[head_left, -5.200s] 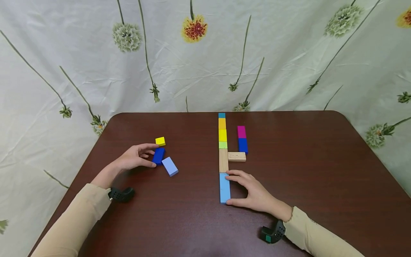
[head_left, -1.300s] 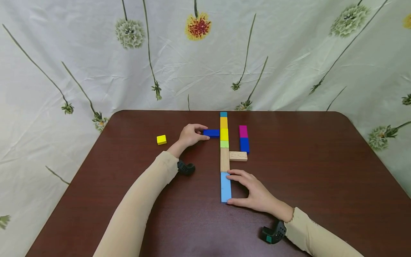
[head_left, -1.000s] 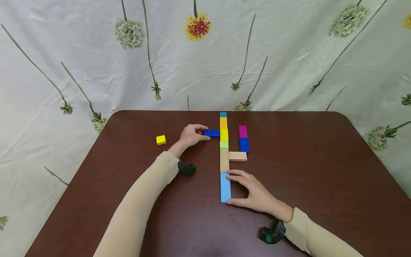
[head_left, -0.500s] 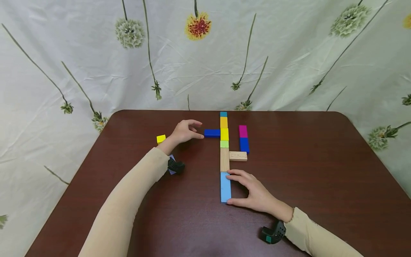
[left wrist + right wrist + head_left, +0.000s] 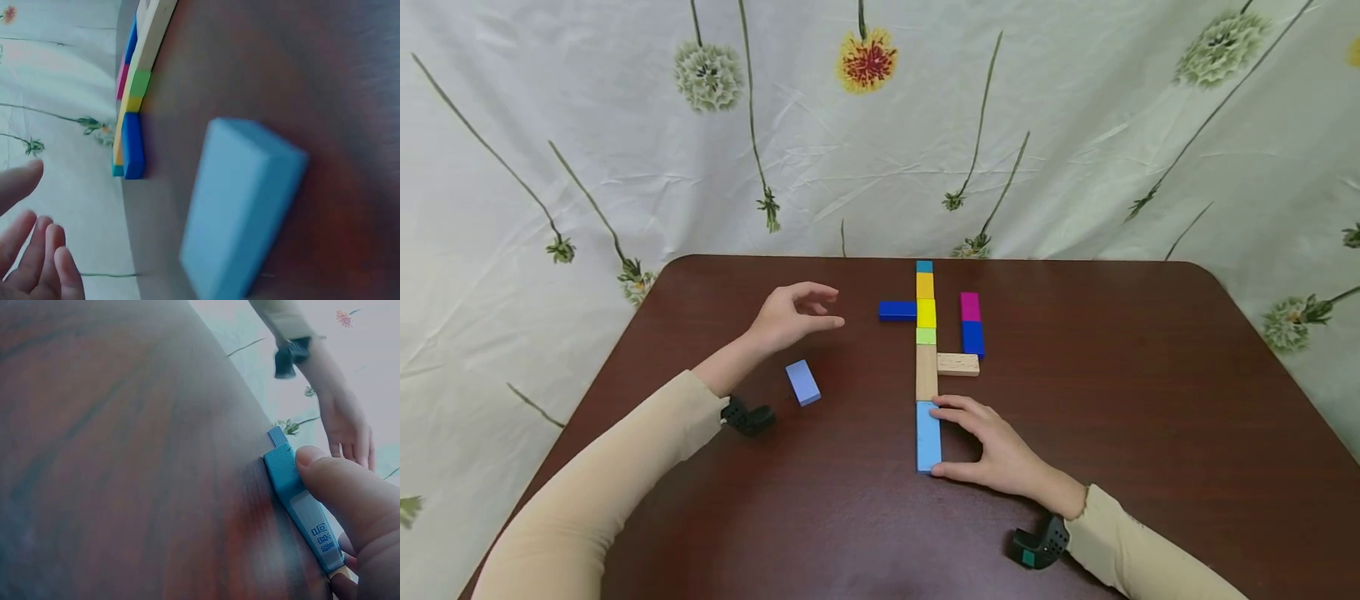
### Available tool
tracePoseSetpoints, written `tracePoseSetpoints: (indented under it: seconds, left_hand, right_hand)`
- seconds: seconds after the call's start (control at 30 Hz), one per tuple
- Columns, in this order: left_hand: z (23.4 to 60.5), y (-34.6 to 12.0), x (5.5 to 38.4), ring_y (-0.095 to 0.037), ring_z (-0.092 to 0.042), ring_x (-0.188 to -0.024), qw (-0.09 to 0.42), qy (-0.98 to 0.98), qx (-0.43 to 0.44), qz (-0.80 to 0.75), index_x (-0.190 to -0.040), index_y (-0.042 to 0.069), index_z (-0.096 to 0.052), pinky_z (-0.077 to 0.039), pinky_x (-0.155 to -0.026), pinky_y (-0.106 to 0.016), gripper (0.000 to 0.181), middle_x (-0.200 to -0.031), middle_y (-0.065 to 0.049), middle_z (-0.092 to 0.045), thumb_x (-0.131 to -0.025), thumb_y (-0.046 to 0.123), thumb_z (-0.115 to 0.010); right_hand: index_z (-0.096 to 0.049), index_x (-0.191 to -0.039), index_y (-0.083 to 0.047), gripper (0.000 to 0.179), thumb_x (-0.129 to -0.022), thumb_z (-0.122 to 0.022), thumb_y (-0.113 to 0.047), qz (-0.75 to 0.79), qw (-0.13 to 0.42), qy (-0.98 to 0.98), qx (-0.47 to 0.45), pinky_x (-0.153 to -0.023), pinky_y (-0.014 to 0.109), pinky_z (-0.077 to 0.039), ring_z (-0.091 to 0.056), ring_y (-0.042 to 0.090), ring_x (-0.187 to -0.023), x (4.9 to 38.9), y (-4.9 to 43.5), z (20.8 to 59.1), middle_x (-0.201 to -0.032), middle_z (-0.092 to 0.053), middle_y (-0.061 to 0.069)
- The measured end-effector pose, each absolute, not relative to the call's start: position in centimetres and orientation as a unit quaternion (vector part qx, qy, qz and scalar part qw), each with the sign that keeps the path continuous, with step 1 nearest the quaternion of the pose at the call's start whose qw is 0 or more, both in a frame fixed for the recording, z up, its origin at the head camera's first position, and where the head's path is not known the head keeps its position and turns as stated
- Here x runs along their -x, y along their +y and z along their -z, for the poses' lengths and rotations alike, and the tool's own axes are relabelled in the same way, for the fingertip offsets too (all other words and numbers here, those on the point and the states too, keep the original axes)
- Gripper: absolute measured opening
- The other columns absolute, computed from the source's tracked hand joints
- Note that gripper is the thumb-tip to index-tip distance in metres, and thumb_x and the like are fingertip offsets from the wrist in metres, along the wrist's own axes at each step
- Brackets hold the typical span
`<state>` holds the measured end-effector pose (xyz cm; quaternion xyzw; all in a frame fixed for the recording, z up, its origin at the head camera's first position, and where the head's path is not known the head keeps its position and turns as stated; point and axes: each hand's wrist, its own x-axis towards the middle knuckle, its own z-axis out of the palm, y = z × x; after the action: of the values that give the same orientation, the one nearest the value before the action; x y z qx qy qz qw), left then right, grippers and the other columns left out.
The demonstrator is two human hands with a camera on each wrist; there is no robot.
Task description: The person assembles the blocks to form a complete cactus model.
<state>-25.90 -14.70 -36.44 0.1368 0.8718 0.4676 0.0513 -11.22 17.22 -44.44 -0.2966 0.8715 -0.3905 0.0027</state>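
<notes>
My left hand (image 5: pixel 793 317) is in the air over the left of the table, fingers loosely bent, holding nothing. Below it lies a loose periwinkle-blue block (image 5: pixel 803 383), seen large and blurred in the left wrist view. A dark blue block (image 5: pixel 897 311) lies crosswise against the left side of a straight row, touching its yellow block (image 5: pixel 927 313). My right hand (image 5: pixel 992 450) holds the light-blue block (image 5: pixel 928 437) at the row's near end, thumb at its near corner and fingers at its far one. The small yellow cube is hidden behind the left hand.
The row also has a plain wooden block (image 5: pixel 927 372), a green block (image 5: pixel 926 336), an orange block (image 5: pixel 925 286) and a teal block (image 5: pixel 924 267). To its right, another wooden block (image 5: pixel 958 364) meets a blue block (image 5: pixel 973 338) and a magenta block (image 5: pixel 970 307).
The left hand carried the dark blue block from the left to the row's side, let it go and moved back left. The right hand has stayed in place on the light-blue block.
</notes>
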Motion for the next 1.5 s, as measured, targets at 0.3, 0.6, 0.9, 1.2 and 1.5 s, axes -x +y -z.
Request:
tracePoseSetpoints:
  seconds: [0.3, 0.6, 0.9, 1.2, 1.5]
  left_hand:
    - [38.7, -18.4, 21.9, -0.014, -0.060, -0.090, 0.035, 0.868, -0.055, -0.493, -0.120, 0.006, -0.063, -0.048, -0.071, -0.020, 0.055, -0.118, -0.011, -0.063, -0.076, 0.035, -0.079]
    - [40.9, -20.1, 19.5, -0.022, -0.058, -0.099, 0.076, 0.875, -0.058, -0.475, -0.123, 0.007, -0.060, -0.047, -0.079, -0.025, 0.061, -0.121, -0.008, -0.062, -0.073, 0.034, -0.081]
    - [41.4, -19.9, 18.6, -0.022, -0.056, -0.098, 0.061, 0.894, -0.113, -0.430, -0.124, 0.006, -0.058, -0.049, -0.083, -0.030, 0.066, -0.118, -0.009, -0.060, -0.069, 0.029, -0.085]
    - [41.4, -19.3, 18.6, -0.021, -0.053, -0.094, 0.041, 0.912, -0.132, -0.385, -0.124, 0.008, -0.060, -0.047, -0.077, -0.033, 0.067, -0.107, -0.007, -0.059, -0.068, 0.034, -0.085]
    - [41.6, -18.4, 19.4, -0.021, -0.054, -0.093, 0.025, 0.908, -0.150, -0.391, -0.121, 0.008, -0.063, -0.049, -0.076, -0.034, 0.060, -0.106, -0.007, -0.060, -0.069, 0.030, -0.084]
  right_hand:
    - [-0.052, -0.135, -0.019, 0.068, -0.077, -0.075, -0.045, 0.391, 0.005, 0.871, 0.296, -0.096, 0.052, -0.037, -0.040, 0.023, -0.126, 11.3, 17.2, 44.3, -0.141, -0.041, -0.003]
    - [-0.052, -0.135, -0.019, 0.068, -0.077, -0.075, -0.046, 0.389, 0.009, 0.873, 0.293, -0.096, 0.052, -0.037, -0.041, 0.022, -0.125, 11.3, 17.3, 44.4, -0.141, -0.041, -0.004]
    - [-0.052, -0.135, -0.019, 0.068, -0.077, -0.075, -0.045, 0.393, 0.009, 0.871, 0.294, -0.096, 0.052, -0.037, -0.041, 0.022, -0.125, 11.3, 17.2, 44.4, -0.141, -0.041, -0.004]
    - [-0.052, -0.135, -0.020, 0.068, -0.077, -0.075, -0.047, 0.392, 0.010, 0.873, 0.291, -0.096, 0.051, -0.037, -0.040, 0.021, -0.125, 11.3, 17.2, 44.5, -0.141, -0.041, -0.005]
    - [-0.052, -0.135, -0.020, 0.068, -0.077, -0.075, -0.046, 0.391, 0.010, 0.874, 0.289, -0.096, 0.052, -0.037, -0.040, 0.022, -0.125, 11.2, 17.3, 44.4, -0.141, -0.041, -0.005]
